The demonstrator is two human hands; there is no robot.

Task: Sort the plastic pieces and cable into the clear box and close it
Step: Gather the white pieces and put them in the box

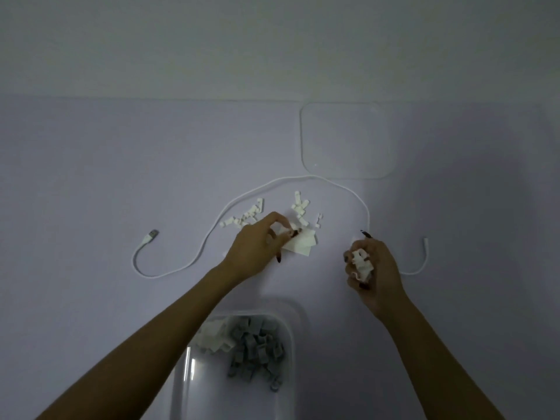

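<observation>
The clear box (289, 325) stands open at the near middle, holding grey pieces (257, 350) and some white pieces (213, 336). My left hand (257, 247) pinches flat white plastic pieces (300, 245) lying on the table. My right hand (371, 268) grips a bundle of white plastic pieces (362, 262). Small white pieces (247, 216) lie scattered just beyond my left hand, with more (300, 206) to their right. A white cable (303, 177) loops around the pile, its plug (151, 236) at the left.
The clear lid (345, 140) lies flat at the back right, near the wall. The tabletop is pale lilac and the light is dim.
</observation>
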